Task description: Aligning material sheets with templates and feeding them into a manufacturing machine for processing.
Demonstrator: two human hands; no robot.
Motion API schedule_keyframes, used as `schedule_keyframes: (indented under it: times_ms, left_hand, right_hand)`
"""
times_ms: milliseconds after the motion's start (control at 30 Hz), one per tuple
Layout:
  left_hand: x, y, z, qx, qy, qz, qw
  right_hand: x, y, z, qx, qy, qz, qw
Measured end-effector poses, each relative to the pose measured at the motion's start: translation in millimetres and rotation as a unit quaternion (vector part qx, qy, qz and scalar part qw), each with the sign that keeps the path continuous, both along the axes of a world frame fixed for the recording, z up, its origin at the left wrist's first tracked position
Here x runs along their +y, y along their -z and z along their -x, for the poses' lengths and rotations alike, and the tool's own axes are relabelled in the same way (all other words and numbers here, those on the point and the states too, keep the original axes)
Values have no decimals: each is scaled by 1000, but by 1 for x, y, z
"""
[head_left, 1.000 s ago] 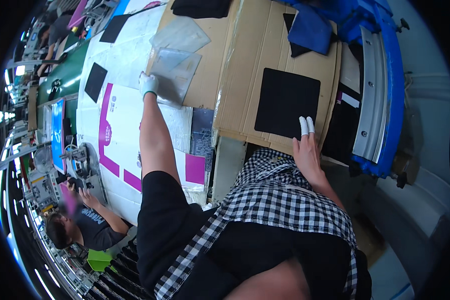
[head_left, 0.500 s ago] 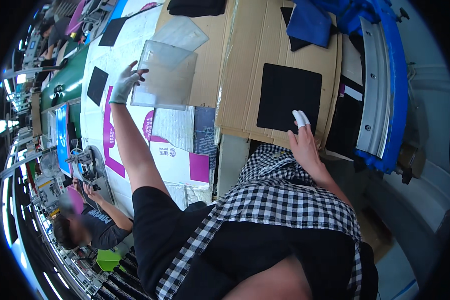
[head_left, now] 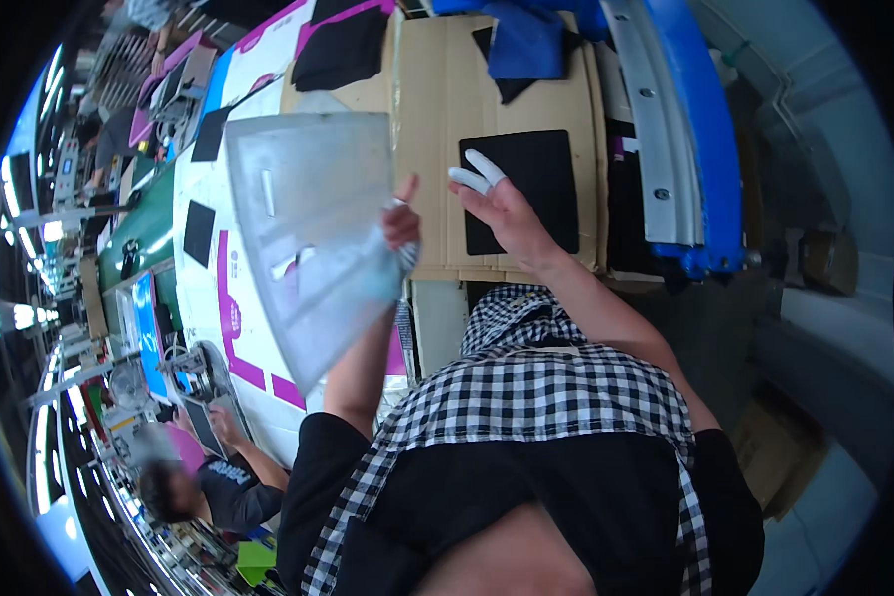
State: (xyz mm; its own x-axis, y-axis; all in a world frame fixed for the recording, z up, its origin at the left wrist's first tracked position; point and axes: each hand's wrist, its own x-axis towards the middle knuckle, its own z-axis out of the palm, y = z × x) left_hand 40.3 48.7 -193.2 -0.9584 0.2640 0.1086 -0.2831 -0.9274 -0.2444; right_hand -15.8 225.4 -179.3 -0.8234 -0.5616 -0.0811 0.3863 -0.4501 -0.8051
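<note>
Holding a clear plastic bag point(head_left: 313, 233) up off the surface: left hand point(head_left: 400, 226) pinches it at its lower right corner, fingers closed on the film. Bag fans up and left from that hand, long axis running roughly from lower right to upper left, tilted toward the camera. Bag looks empty; can't tell which end is open.

Right hand point(head_left: 502, 204) is just beside the left, to its right, apart from the bag. It is spread, with white finger cots on two fingertips point(head_left: 479, 171), and hovers over the black sheet point(head_left: 521, 189) lying flat on the cardboard surface point(head_left: 432, 109). Left hand alone has the bag; right is nearer the black sheet.

Blue cloth point(head_left: 526, 40) lies at the far end of the cardboard. Blue rail point(head_left: 685, 129) runs along the right. Another person point(head_left: 209, 482) works lower left.
</note>
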Motion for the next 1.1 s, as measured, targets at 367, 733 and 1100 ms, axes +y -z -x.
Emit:
schedule_keyframes:
  times_ms: [367, 733, 1100]
  left_hand:
    - [85, -11, -16, -91, 50, -130, 986]
    - [-1, -45, 10, 96, 36, 811, 577]
    - [-34, -16, -25, -100, -213, 520, 821]
  right_hand:
    - [31, -21, 15, -59, -51, 66, 995]
    - [37, -77, 32, -34, 23, 130, 991]
    - [30, -36, 29, -38, 160, -85, 983]
